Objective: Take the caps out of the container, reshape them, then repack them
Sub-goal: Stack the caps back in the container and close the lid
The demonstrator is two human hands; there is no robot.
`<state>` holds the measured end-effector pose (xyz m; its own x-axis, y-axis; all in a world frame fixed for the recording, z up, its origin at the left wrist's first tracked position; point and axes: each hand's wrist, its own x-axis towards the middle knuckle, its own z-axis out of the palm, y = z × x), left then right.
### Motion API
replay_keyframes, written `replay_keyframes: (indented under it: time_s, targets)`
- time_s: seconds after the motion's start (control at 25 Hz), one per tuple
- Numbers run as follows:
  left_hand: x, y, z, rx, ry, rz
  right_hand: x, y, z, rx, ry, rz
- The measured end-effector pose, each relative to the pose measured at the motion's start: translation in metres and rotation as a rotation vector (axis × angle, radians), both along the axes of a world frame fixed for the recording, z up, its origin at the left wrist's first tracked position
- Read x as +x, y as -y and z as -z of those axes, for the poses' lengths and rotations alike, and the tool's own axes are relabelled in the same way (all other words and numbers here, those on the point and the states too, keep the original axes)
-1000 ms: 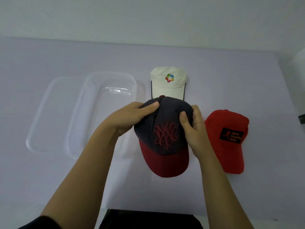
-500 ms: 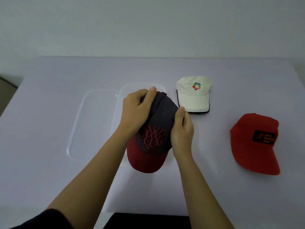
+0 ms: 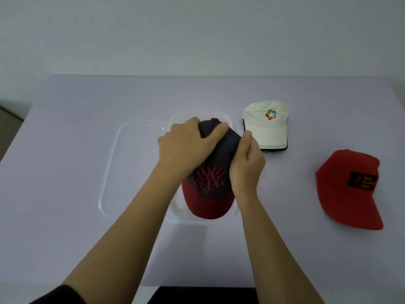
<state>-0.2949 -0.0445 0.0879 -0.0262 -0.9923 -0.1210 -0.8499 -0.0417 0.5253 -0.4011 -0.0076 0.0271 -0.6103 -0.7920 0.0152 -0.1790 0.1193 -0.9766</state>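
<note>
I hold a dark grey cap [image 3: 210, 178] with a dark red brim and red embroidery over the clear plastic container [image 3: 175, 217]. My left hand [image 3: 186, 145] grips the cap's crown from the top and left. My right hand [image 3: 246, 170] clasps its right side. The brim points toward me and sits within the container's near rim. A cream cap [image 3: 266, 125] with a colourful logo lies on the table to the right of the container. A red cap [image 3: 350, 187] with a black patch lies farther right.
The container's clear lid [image 3: 118, 163] lies flat against its left side. The lilac table [image 3: 65, 172] ends at a pale wall behind and drops off at the left edge. A dark strip shows at the near edge.
Both hands have carried the dark grey cap from the table beside the red cap leftward and down over the container. The view has shifted, so the other caps appear farther right.
</note>
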Motion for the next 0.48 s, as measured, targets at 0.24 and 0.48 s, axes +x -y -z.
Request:
replay_keyframes:
  time_s: [0.24, 0.48]
  targets:
    - [0.010, 0.018, 0.028, 0.051, -0.258, 0.161, 0.005, -0.003, 0.012, 0.037, 0.195, -0.022]
    - [0.033, 0.046, 0.072, 0.288, -0.438, 0.128, -0.008, -0.012, 0.055, 0.356, -0.155, -0.148]
